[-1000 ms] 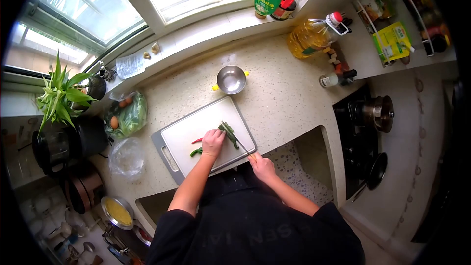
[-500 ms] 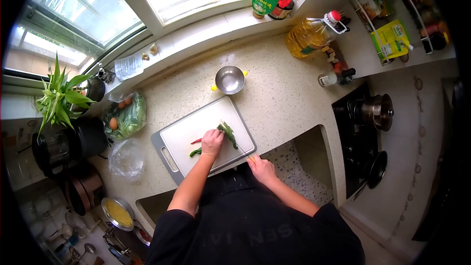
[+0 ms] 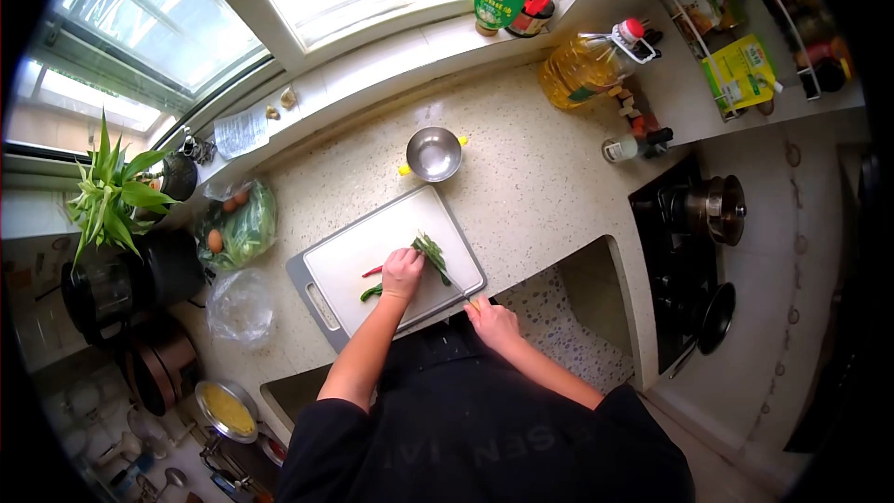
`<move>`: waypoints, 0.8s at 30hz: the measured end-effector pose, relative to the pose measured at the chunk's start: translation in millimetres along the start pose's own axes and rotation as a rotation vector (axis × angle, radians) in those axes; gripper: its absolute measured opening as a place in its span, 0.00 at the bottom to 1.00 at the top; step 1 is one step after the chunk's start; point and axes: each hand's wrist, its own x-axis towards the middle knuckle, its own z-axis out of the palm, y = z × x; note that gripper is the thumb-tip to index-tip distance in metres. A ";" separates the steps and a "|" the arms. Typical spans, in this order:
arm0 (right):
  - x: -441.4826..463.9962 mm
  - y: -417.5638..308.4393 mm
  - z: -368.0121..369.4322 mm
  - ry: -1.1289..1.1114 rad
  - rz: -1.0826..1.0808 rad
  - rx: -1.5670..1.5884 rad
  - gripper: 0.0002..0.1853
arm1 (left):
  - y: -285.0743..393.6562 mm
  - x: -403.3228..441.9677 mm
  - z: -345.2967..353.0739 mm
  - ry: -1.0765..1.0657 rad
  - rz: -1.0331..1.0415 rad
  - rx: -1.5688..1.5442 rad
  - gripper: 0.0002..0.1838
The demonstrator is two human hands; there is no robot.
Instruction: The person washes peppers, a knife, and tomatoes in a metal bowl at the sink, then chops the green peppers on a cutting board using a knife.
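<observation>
On a white cutting board (image 3: 349, 256) with a grey edge, my left hand (image 3: 402, 274) is closed over green pepper pieces (image 3: 429, 248); its fingertips are partly hidden. My right hand (image 3: 494, 322), at the board's near right corner, is wrapped round the light handle of a knife (image 3: 459, 290). The blade points up and left, beside the cut green pieces. Left of my left hand lie a red pepper (image 3: 372, 271) and a green pepper (image 3: 371, 292). A metal bowl (image 3: 434, 154) with yellow handles stands beyond the board.
A bag of greens (image 3: 244, 233) with eggs and a clear plastic bag (image 3: 240, 305) lie left. An oil bottle (image 3: 577, 70) and a small bottle (image 3: 633, 146) stand back right. The sink (image 3: 568, 326) opens near my right arm; the stove (image 3: 684, 270) is farther right.
My right hand and the knife have shifted slightly left and down. My left hand stays on the green pepper. The whole view has shifted a little.
</observation>
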 end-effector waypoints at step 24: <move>29.0 -10.2 5.5 0.039 -0.041 0.016 0.21 | -3.0 -0.4 -3.5 -0.036 0.015 0.054 0.01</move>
